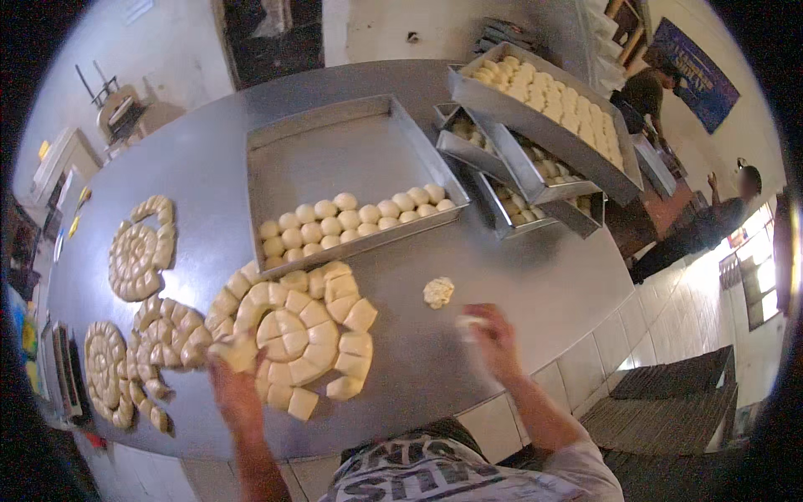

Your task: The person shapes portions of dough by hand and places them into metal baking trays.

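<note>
At the left, my left hand (237, 397) is closed on a piece of dough (236, 352), over the edge of a large coil of cut dough pieces (297, 335). Off to the right, my right hand (497, 341) is curled and blurred, with a pale piece that looks like dough at its fingertips. Just beyond it a rough, crumbly pale lump (438, 293) lies on the metal table (410, 351). Past the coil sits a metal tray (368, 238), with rows of round dough balls along its near side and a bare far part.
More cut dough coils (138, 259) lie at the table's left. Stacked metal trays (544, 194) full of dough balls stand at the far right, the top one (548, 127) set askew. Two people (703, 226) are beyond the table's right side.
</note>
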`<state>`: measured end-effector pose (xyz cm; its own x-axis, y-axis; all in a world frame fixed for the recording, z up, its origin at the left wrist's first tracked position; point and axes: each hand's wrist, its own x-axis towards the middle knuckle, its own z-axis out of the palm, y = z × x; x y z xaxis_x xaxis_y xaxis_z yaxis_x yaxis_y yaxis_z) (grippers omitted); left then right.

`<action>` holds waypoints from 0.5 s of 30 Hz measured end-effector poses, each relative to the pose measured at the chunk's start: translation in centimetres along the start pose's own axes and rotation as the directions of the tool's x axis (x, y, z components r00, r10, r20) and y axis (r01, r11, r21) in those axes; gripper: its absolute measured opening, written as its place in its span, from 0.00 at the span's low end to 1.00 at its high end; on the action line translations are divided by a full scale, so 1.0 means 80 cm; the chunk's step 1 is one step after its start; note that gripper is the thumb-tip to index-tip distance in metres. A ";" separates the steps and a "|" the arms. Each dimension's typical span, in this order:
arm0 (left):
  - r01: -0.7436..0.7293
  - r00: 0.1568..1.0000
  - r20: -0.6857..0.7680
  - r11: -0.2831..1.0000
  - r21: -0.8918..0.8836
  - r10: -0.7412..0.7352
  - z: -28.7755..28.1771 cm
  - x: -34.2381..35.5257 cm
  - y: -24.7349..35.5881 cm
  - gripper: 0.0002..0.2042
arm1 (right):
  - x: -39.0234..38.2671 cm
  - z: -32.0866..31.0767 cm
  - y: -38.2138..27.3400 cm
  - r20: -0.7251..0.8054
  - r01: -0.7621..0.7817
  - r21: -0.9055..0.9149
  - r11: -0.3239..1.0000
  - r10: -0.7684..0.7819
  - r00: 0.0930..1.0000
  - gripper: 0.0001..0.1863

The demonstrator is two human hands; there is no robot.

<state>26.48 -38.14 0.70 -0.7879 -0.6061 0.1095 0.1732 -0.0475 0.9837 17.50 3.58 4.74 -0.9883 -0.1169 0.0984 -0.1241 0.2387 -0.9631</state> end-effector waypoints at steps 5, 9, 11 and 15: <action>0.171 0.983 0.086 0.982 -0.081 -0.164 0.109 -0.025 0.064 0.12 | -0.016 -0.135 0.066 0.069 0.102 -0.975 0.199 -0.165 0.984 0.22; 0.348 0.899 0.240 0.930 0.120 -0.367 0.203 -0.061 0.038 0.10 | 0.094 -0.118 0.094 -0.409 -0.273 -0.793 0.544 -0.143 0.901 0.21; 0.242 0.887 0.317 0.924 0.298 -0.335 0.229 -0.066 0.050 0.10 | 0.042 -0.088 0.097 -0.187 -0.053 -0.834 0.549 -0.191 0.964 0.20; -0.037 0.771 0.574 0.880 0.474 -0.277 0.221 -0.068 0.045 0.21 | -0.004 -0.149 0.116 0.096 0.149 -0.866 0.477 -0.133 0.986 0.21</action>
<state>20.92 -20.99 6.18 -0.9944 0.0020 -0.1061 -0.0984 0.3575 0.9287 15.61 17.35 -1.24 -0.9497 -0.2399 0.2013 -0.2837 0.9314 -0.2283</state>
